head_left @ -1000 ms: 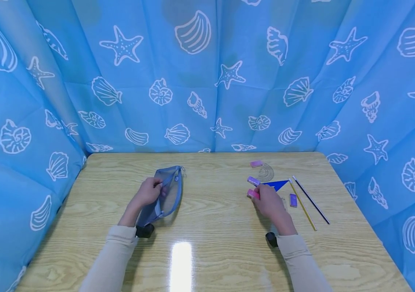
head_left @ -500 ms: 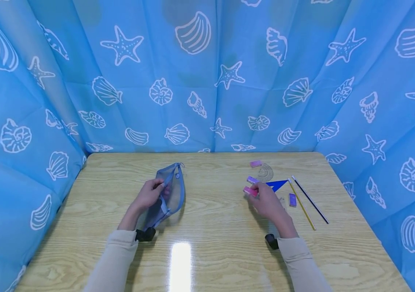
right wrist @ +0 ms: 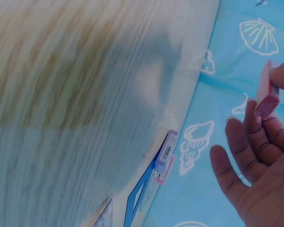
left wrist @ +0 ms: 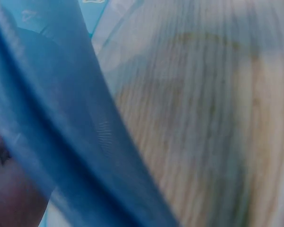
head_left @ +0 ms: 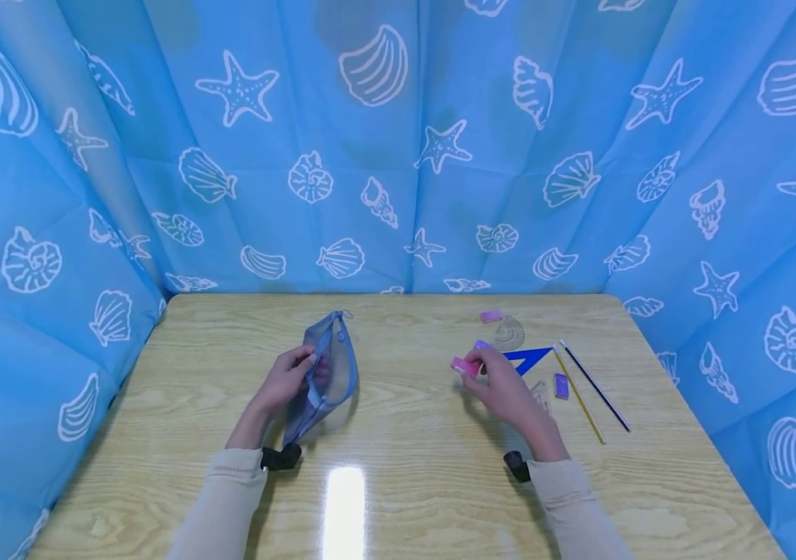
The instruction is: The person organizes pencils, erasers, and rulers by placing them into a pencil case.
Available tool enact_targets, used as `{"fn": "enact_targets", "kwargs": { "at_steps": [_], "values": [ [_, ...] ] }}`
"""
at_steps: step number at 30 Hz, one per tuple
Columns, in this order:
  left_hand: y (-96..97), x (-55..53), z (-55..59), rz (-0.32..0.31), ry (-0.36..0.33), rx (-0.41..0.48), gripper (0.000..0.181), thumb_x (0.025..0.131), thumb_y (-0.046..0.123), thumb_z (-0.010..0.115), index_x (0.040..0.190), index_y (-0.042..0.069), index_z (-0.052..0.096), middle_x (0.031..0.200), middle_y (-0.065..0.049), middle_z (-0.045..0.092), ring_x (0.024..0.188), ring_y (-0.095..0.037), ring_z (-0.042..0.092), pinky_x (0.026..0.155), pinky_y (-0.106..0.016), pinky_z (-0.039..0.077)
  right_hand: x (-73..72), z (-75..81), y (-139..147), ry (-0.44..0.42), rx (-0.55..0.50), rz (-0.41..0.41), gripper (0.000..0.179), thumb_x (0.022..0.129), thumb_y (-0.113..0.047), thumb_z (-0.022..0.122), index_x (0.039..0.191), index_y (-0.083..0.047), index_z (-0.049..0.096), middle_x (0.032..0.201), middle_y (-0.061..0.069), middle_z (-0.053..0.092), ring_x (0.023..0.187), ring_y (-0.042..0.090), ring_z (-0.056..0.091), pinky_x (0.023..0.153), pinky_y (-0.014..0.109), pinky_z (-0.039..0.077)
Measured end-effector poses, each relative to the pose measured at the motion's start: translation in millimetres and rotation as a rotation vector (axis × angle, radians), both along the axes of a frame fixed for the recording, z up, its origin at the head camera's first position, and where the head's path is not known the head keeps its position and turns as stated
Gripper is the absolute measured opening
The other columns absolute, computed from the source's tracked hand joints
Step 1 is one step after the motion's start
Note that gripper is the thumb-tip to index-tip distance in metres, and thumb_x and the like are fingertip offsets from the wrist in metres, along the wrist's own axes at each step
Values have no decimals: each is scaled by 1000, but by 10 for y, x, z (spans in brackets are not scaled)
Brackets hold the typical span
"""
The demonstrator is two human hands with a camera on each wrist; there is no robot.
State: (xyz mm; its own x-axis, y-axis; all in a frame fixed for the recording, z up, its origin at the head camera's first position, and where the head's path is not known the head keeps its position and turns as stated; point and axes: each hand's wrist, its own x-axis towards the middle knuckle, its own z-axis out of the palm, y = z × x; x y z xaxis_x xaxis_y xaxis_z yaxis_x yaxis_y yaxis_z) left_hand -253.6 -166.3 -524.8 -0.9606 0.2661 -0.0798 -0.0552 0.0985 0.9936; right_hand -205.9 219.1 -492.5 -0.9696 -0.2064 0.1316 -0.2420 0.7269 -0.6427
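My left hand (head_left: 288, 379) pinches one edge of a blue mesh zip pouch (head_left: 336, 365), which gapes toward the right. In the left wrist view, the pouch's blue edge (left wrist: 80, 118) and see-through mesh fill most of the picture. Between thumb and fingertips my right hand (head_left: 506, 389) holds a pink eraser (head_left: 464, 366) above the table; the right wrist view shows the same eraser (right wrist: 266, 92), with the other fingers spread. Just behind that hand are a lilac eraser (head_left: 482, 344) and a blue set square (head_left: 529, 358).
Farther right lie a yellow pencil (head_left: 580, 395), a dark pencil (head_left: 595, 386) and a purple eraser (head_left: 562, 386). A clear protractor (head_left: 510, 334) and another pink eraser (head_left: 491, 316) are near the back edge. A clear set square (head_left: 541, 395) is partly hidden by the right hand. A shell-patterned curtain (head_left: 398, 155) surrounds the wooden table (head_left: 405, 435).
My right hand has lifted the pink eraser and shifted it left, away from the lilac one. The left hand still grips the pouch, which has tilted up and opened a little wider.
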Motion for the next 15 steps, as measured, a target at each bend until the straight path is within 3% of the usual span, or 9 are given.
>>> {"fn": "enact_targets", "kwargs": {
  "at_steps": [8, 15],
  "values": [
    [8, -1, -67, -7, -37, 35, 32, 111, 8, 36, 126, -15, 53, 114, -18, 64, 93, -12, 64, 79, -22, 56, -21, -17, -90, 16, -17, 62, 19, 96, -9, 68, 114, -3, 62, 100, 3, 60, 95, 20, 54, 84, 39, 51],
    [9, 1, -130, -6, -45, 17, 33, 110, 5, 34, 128, -16, 53, 117, -21, 65, 95, -13, 66, 85, -24, 57, -26, 7, -174, 7, -17, 88, 21, 96, -8, 68, 115, -1, 62, 103, 6, 61, 96, 22, 56, 88, 42, 52]
  ]
}}
